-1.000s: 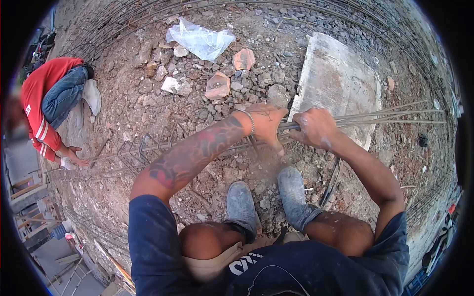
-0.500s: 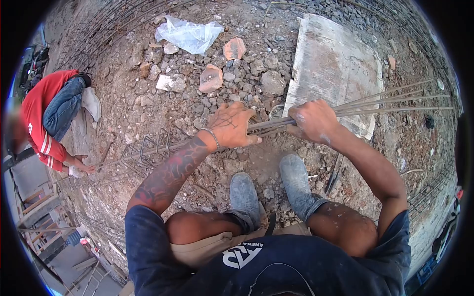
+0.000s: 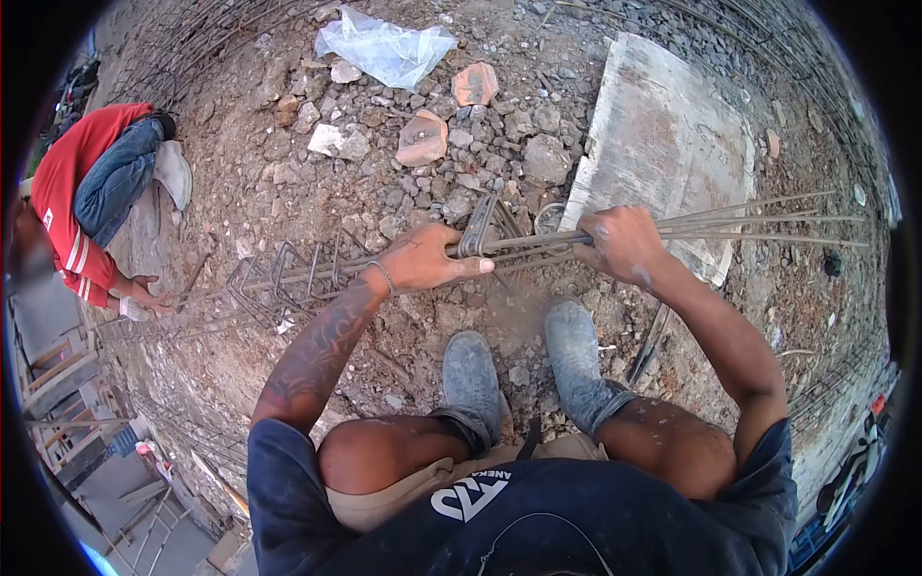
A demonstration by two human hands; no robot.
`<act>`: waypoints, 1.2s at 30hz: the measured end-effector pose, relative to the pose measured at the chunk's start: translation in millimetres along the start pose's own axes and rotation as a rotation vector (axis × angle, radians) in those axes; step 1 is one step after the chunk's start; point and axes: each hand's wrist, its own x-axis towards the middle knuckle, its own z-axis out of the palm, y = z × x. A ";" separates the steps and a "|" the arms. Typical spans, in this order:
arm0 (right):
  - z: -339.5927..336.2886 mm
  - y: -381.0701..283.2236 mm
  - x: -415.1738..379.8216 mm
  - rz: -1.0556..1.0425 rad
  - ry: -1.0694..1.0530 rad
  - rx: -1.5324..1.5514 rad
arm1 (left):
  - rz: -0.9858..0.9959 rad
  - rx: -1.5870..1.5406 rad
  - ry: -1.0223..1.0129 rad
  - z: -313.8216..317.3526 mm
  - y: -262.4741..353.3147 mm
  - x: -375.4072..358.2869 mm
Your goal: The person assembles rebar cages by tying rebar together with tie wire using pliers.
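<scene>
Long thin steel rebars [image 3: 768, 217] run across in front of me, their ends fanning out at the right. My right hand [image 3: 622, 246] is closed around the rebars, near the lower edge of a flat weathered board. To its left, my left hand [image 3: 427, 257] has its thumb and fingers on a small bunch of bent steel stirrups [image 3: 474, 228] hung on the bars. More stirrups [image 3: 283, 278] are spaced along the bars farther left, beyond my wrist. Part of the bars is hidden under my left hand.
A co-worker in a red top [image 3: 86, 206] crouches at the left, hands near the bars' far end. The weathered board [image 3: 672, 144], broken brick pieces [image 3: 423, 139] and a clear plastic sheet [image 3: 384, 46] lie on rubble. My boots [image 3: 471, 374] stand just below the bars.
My left hand has shifted left and slightly down, and the bunched stirrups now show beside its fingers. My right hand keeps its grip on the rebars. The view has shifted slightly.
</scene>
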 end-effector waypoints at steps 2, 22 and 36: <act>-8.2 -0.4 6.5 0.026 0.007 0.004 | -0.030 0.031 0.044 -11.6 19.5 6.5; 37.9 0.4 8.4 0.086 0.499 -0.061 | -0.040 0.156 0.377 0.0 1.4 34.4; 108.3 34.7 38.5 -0.198 0.093 -0.252 | 0.108 0.284 0.675 78.3 -39.7 1.9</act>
